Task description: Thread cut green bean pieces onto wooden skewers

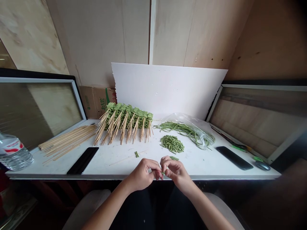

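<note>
My left hand [144, 174] and my right hand [174, 171] meet at the near edge of the white table [115, 161], fingers pinched together. Between them shows a small green bean piece [163, 173]; a skewer in the fingers is too thin to make out. Just beyond my hands lie a lone bamboo skewer [127, 157] with a bean piece [136, 154] on it and another loose piece [174, 158]. A pile of cut bean pieces [172, 143] sits ahead of my right hand. Finished bean skewers [126, 123] are stacked at the back.
Bare bamboo skewers [68, 140] lie at the left. Long beans [184, 129] spill from a clear plastic bag [203, 137]. Two black phones [82, 160] [233, 157], a water bottle [14, 153], a mouse [262, 165] and a white board [168, 89] surround the work area.
</note>
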A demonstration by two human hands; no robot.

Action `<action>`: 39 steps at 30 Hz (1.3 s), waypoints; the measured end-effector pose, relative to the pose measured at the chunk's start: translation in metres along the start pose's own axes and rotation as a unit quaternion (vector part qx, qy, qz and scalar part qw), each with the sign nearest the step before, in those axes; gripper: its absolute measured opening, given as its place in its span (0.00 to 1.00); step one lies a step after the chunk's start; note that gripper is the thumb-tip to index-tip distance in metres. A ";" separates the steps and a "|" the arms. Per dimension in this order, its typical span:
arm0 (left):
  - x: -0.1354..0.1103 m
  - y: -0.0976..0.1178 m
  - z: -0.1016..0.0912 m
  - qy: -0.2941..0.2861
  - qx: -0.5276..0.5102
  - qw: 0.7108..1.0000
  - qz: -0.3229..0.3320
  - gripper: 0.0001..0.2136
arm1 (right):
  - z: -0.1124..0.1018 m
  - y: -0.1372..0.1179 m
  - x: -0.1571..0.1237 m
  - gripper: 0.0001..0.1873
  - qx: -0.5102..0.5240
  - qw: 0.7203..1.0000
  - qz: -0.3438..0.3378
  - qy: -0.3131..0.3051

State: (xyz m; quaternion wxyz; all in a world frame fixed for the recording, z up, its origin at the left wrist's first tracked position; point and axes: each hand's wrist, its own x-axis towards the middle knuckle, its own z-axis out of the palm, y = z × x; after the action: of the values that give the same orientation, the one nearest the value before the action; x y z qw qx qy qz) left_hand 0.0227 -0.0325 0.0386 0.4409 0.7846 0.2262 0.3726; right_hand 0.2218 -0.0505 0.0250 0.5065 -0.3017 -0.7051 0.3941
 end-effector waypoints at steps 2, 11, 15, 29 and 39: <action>0.001 -0.001 -0.002 0.019 0.053 0.998 0.009 0.12 | -0.004 -0.003 0.000 0.18 -0.076 0.996 -0.027 0.026; 0.001 -0.007 0.004 0.114 0.360 0.918 0.119 0.13 | -0.009 -0.012 0.002 0.04 -0.306 0.942 -0.120 0.069; 0.000 -0.006 0.006 0.087 0.308 0.944 0.078 0.12 | -0.003 -0.009 -0.001 0.08 -0.322 0.937 -0.105 0.086; 0.006 -0.008 -0.003 0.129 0.114 0.985 0.017 0.12 | -0.024 0.022 0.002 0.14 -0.181 0.965 0.010 0.190; 0.006 -0.029 -0.013 0.109 0.185 0.977 -0.008 0.16 | -0.087 0.103 -0.007 0.13 -0.462 0.863 0.049 0.200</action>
State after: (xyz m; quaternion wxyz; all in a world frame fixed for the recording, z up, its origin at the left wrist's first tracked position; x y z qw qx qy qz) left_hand 0.0157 -0.0070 0.0202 0.2639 0.8051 0.3442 0.4045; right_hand 0.3098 0.0180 -0.0512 0.4197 -0.6077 -0.6739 -0.0211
